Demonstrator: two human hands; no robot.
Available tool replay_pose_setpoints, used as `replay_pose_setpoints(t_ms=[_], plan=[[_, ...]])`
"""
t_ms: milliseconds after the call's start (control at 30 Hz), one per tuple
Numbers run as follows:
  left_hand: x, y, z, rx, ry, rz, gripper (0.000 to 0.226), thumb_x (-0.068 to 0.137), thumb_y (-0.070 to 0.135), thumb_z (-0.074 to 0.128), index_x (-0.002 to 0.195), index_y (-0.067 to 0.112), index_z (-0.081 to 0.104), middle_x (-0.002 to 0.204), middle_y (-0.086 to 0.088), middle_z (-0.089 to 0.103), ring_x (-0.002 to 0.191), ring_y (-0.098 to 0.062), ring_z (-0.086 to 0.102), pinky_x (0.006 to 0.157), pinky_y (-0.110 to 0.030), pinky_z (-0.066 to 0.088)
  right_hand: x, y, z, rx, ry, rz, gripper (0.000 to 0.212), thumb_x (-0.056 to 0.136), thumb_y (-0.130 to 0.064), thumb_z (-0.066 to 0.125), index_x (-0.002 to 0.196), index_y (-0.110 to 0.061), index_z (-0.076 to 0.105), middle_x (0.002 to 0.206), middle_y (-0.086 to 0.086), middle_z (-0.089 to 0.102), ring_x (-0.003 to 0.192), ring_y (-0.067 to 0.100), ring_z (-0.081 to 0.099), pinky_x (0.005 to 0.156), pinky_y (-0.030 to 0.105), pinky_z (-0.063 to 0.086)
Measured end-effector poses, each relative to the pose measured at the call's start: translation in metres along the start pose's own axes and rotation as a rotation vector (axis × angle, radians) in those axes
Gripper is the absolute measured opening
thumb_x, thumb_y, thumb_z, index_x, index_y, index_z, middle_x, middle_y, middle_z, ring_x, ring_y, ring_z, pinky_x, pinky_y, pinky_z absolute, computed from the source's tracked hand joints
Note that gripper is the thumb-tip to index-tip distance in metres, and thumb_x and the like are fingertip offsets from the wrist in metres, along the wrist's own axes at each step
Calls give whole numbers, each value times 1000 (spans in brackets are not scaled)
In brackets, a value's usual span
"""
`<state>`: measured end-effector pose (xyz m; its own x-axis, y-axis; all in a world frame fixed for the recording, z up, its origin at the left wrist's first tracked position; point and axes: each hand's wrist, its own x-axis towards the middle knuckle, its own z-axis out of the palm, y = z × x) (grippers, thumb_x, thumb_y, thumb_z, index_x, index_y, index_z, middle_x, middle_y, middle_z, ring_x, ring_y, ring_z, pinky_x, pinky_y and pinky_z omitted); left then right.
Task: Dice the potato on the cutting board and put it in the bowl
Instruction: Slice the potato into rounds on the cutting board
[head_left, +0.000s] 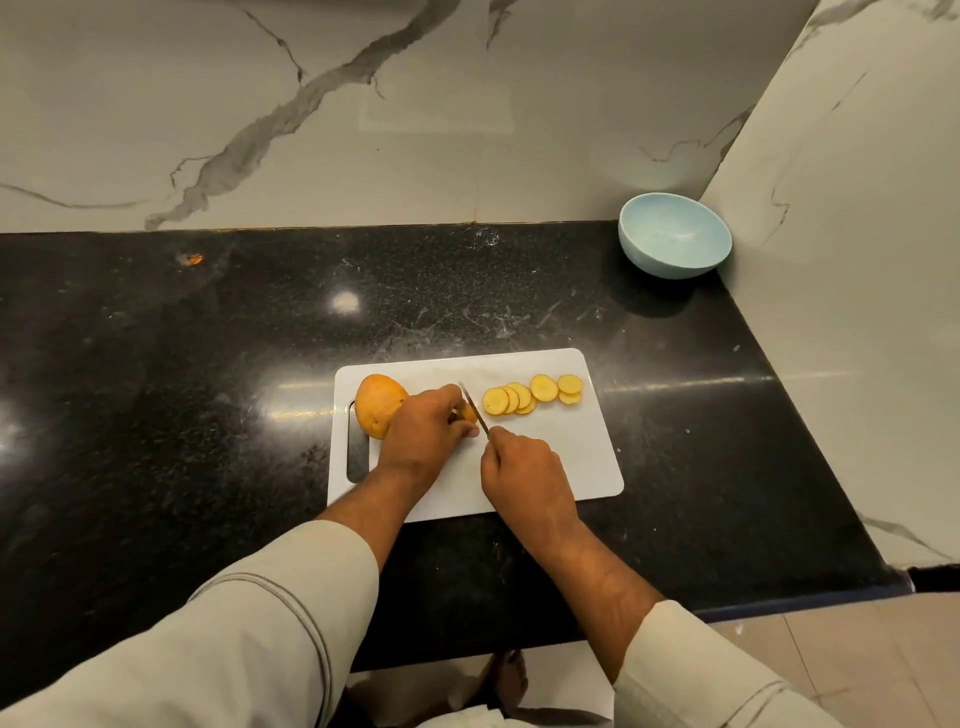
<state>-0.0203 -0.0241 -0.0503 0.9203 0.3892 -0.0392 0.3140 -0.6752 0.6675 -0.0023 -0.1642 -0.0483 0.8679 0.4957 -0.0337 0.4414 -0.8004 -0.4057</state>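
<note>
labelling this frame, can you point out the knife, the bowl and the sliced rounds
knife (474, 410): head view, middle of the blade.
bowl (675, 262): head view, outer wall near the front.
sliced rounds (496, 401): head view, face of the leftmost round.

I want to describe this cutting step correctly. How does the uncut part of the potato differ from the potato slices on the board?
The uncut potato is one bulky piece with its skin showing, while the potato slices are thin, flat, pale yellow discs. The left hand holds the uncut potato at the left end of the cutting board; the slices lie untouched and overlapping towards the right end, past the knife. Both lie on the board, and none is in the bowl.
</note>
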Motion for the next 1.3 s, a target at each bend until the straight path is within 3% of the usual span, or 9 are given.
replay_pose_setpoints(t_ms=[233, 400, 667, 833, 1000, 1300], plan=[[-1, 4, 2, 85, 13, 19, 13, 85, 18, 70, 95, 12, 63, 90, -9, 69, 77, -20, 57, 65, -29, 47, 1, 1, 0, -59, -55, -17, 27, 102, -29, 37, 107, -14, 59, 92, 3, 66, 74, 15, 60, 67, 26, 51], [0, 4, 0, 135, -14, 39, 15, 88, 18, 67, 100, 10, 63, 90, -11, 70, 81, -26, 61, 70, -39, 54, 2, 1, 2, -90, -80, -28, 25, 102, -26, 38, 112, -14, 56, 94, 5, 66, 75, 17, 61, 64, 25, 46], [1, 4, -2, 157, -34, 89, 9, 89, 15, 66, 95, 10, 62, 85, -9, 70, 76, -24, 61, 68, -38, 54, 3, -2, 3, -125, -106, -24, 19, 99, -20, 39, 110, -12, 54, 92, 7, 65, 75, 21, 63, 59, 27, 45], [1, 5, -4, 208, -42, 131, 9, 89, 16, 64, 91, 9, 59, 82, -11, 67, 75, -28, 59, 62, -34, 46, 10, -6, 5, -88, -102, -21, 20, 98, -17, 40, 110, -10, 55, 93, 9, 65, 76, 24, 63, 57, 27, 39], [1, 4, -6, 247, -51, 129, 8, 91, 14, 59, 92, 7, 59, 85, -15, 67, 78, -32, 59, 65, -41, 51, 23, -11, 4, -39, -133, -27, 23, 96, -15, 40, 112, -9, 56, 96, 11, 66, 82, 28, 63, 60, 29, 37], [0, 2, -4, 210, -33, 137, 13, 89, 18, 64, 87, 7, 58, 79, -13, 66, 70, -29, 57, 61, -40, 49, 15, 1, 4, -119, -179, -33, 21, 97, -17, 39, 104, -9, 57, 94, 11, 65, 77, 26, 61, 58, 29, 36]])
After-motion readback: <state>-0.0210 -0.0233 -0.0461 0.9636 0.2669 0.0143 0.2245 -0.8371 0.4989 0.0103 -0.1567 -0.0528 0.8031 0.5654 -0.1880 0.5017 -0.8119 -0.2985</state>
